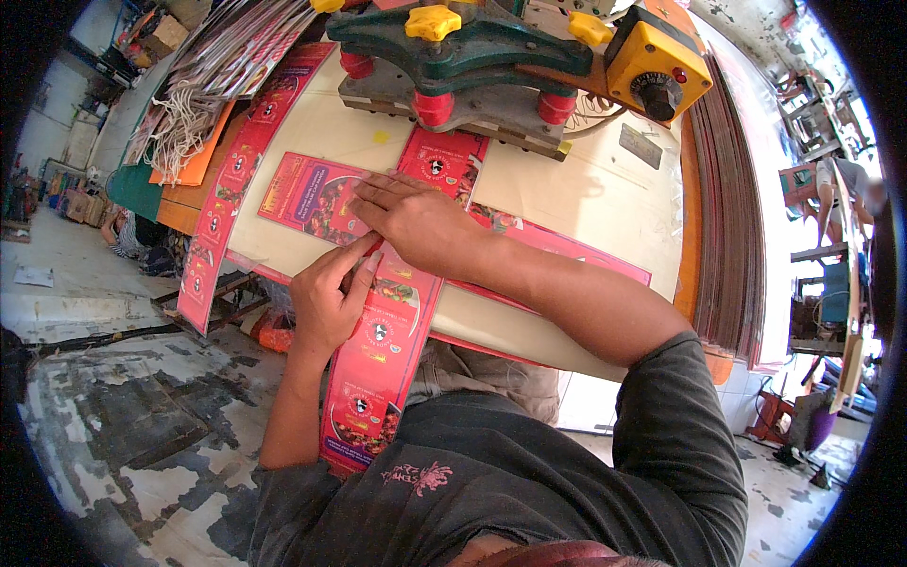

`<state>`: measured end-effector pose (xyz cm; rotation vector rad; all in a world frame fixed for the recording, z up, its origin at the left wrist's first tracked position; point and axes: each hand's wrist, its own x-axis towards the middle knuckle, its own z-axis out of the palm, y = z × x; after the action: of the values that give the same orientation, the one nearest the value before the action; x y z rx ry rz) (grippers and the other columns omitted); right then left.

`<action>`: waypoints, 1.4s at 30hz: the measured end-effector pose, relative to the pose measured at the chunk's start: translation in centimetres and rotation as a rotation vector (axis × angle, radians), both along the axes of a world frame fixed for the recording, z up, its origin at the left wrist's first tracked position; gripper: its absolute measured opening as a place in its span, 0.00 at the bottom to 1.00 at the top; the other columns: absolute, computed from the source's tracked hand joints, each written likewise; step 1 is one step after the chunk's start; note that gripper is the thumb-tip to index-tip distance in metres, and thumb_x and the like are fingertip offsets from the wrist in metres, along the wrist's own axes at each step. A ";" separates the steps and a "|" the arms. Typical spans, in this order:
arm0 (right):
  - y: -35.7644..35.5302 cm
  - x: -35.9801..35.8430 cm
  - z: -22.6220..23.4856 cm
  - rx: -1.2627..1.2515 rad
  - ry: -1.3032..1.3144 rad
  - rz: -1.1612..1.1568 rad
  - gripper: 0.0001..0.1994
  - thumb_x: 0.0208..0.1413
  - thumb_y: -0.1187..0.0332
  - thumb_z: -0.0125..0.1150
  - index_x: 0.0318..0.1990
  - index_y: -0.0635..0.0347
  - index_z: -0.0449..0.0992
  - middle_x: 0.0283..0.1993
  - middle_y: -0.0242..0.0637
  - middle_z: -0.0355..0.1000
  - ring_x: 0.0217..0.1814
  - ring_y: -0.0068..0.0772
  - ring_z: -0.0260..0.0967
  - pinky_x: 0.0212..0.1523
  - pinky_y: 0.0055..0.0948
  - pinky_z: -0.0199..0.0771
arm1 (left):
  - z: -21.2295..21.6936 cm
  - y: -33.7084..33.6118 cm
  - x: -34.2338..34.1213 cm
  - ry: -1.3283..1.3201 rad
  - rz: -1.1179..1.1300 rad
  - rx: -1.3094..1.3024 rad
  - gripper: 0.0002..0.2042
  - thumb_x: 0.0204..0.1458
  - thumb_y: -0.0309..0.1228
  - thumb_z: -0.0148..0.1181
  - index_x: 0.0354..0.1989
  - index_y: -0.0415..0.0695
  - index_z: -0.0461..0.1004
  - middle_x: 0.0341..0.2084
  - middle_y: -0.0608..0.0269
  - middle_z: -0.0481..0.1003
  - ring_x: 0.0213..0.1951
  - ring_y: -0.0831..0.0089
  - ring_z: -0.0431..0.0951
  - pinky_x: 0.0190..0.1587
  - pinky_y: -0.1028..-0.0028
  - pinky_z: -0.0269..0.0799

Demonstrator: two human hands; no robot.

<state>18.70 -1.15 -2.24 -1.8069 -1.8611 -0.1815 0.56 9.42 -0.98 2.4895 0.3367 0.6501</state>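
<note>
A long red printed strip [381, 333] runs from beneath the press across the cream work board [567, 189] and hangs over its near edge. My right hand [411, 213] lies open and palm down over this strip, fingers pointing left onto the edge of a printed red and purple card [307, 194]. Just below it, my left hand [331, 288] sits at the strip's left edge, with fingers stretched toward the right hand and thumb laid over the strip. Its fingertips are partly hidden near the right hand. Under my right forearm lies another red printed strip [567, 250].
A dark green press [463, 47] with yellow knobs and red feet stands at the back. Beside it is a yellow control box [661, 71] with a dial. Stacked boards [737, 208] line the right side. Corded paper bags [217, 66] and another long strip [227, 194] are at left.
</note>
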 end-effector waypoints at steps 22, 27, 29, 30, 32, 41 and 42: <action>0.0 0.0 0.1 0.002 -0.008 -0.008 0.22 0.58 0.70 0.59 0.60 0.66 0.76 0.66 0.54 0.73 0.70 0.51 0.70 0.73 0.44 0.67 | 0.3 -0.1 0.1 0.019 0.001 -0.015 0.13 0.63 0.31 0.62 0.53 0.44 0.83 0.36 0.54 0.84 0.24 0.65 0.79 0.29 0.68 0.73; 0.2 0.1 -0.1 0.002 -0.007 -0.002 0.22 0.57 0.71 0.60 0.60 0.66 0.77 0.66 0.53 0.73 0.71 0.51 0.69 0.73 0.44 0.66 | 0.7 -0.3 0.2 0.014 0.006 -0.033 0.13 0.62 0.31 0.62 0.53 0.44 0.83 0.38 0.53 0.84 0.27 0.63 0.82 0.31 0.67 0.75; 0.2 0.0 -0.1 0.008 0.000 -0.005 0.22 0.56 0.71 0.60 0.60 0.65 0.77 0.66 0.53 0.73 0.71 0.50 0.69 0.74 0.44 0.66 | 0.5 -0.3 0.2 -0.007 0.000 -0.022 0.13 0.62 0.31 0.62 0.53 0.44 0.83 0.38 0.53 0.84 0.28 0.62 0.82 0.32 0.67 0.76; 0.2 0.0 -0.1 0.011 0.003 -0.008 0.22 0.56 0.71 0.60 0.59 0.65 0.77 0.66 0.53 0.73 0.71 0.50 0.69 0.74 0.44 0.66 | 0.4 -0.2 0.2 -0.017 -0.003 -0.017 0.13 0.62 0.31 0.62 0.53 0.44 0.83 0.38 0.53 0.84 0.28 0.62 0.82 0.32 0.67 0.76; 0.1 0.0 0.0 0.007 0.008 -0.001 0.22 0.56 0.71 0.61 0.59 0.65 0.77 0.66 0.53 0.73 0.71 0.50 0.69 0.74 0.44 0.66 | 0.3 -0.2 0.1 -0.001 0.006 -0.020 0.13 0.62 0.32 0.63 0.53 0.44 0.83 0.38 0.53 0.84 0.29 0.61 0.83 0.32 0.67 0.76; 0.1 0.0 0.3 0.004 -0.011 0.003 0.22 0.56 0.71 0.60 0.59 0.65 0.77 0.66 0.52 0.73 0.71 0.50 0.69 0.74 0.44 0.66 | 0.1 -0.1 -0.2 -0.014 0.016 -0.026 0.15 0.62 0.33 0.64 0.55 0.45 0.83 0.34 0.56 0.83 0.23 0.67 0.78 0.29 0.68 0.73; 0.1 -0.1 0.4 0.005 -0.014 0.006 0.22 0.57 0.70 0.60 0.59 0.66 0.77 0.66 0.52 0.73 0.71 0.51 0.69 0.74 0.44 0.66 | 0.0 0.0 -0.3 -0.026 0.014 -0.026 0.15 0.62 0.33 0.64 0.55 0.45 0.82 0.32 0.57 0.83 0.22 0.68 0.77 0.28 0.68 0.72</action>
<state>18.64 -1.03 -1.84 -1.8008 -1.8740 -0.1963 0.23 9.42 -0.96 2.4537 0.3513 0.6795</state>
